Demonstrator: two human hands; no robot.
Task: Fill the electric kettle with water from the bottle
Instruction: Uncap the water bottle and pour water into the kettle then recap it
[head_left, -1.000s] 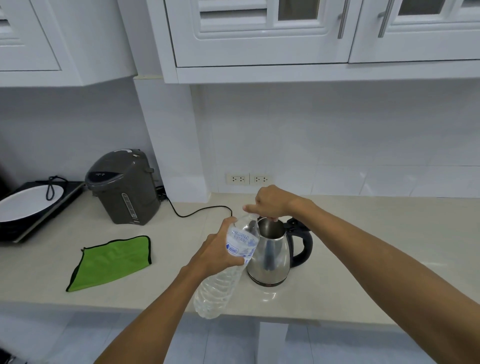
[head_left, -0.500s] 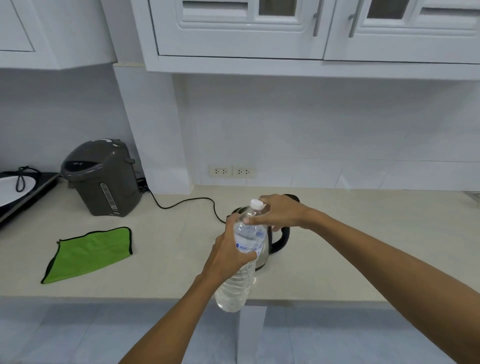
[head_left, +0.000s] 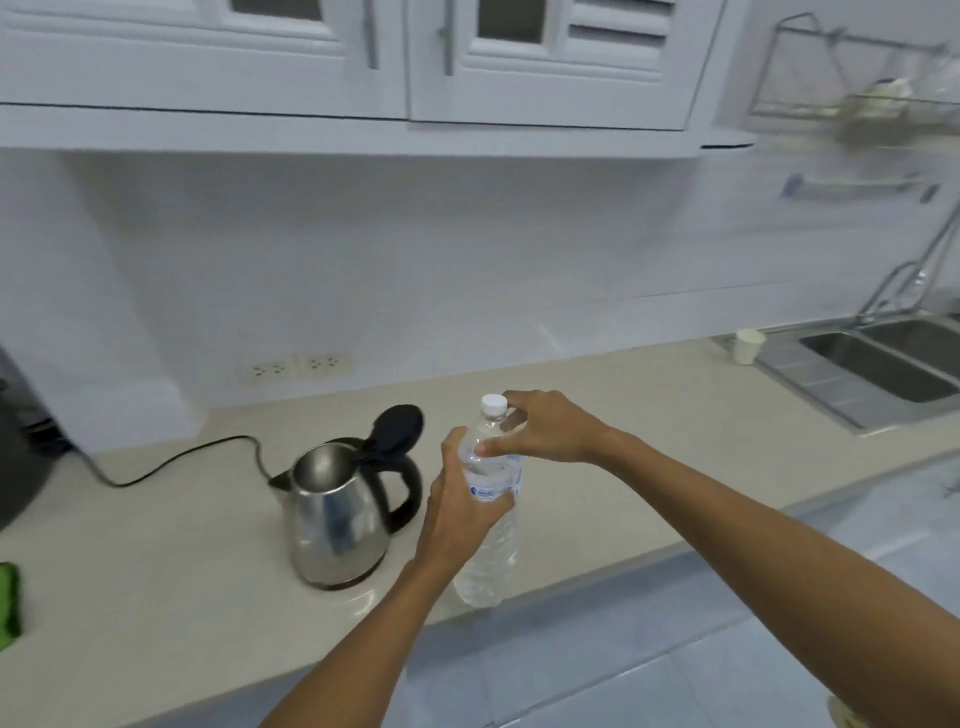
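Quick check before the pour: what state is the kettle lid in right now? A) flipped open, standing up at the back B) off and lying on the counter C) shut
A: the black lid stands raised at its hinge above the kettle, whose steel mouth is uncovered.

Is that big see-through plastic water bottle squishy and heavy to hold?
The clear plastic water bottle looks nearly full, so probably heavy. Its thin ribbed walls would likely squish a little under the left hand. The white cap is on, so squeezing shouldn't spill.
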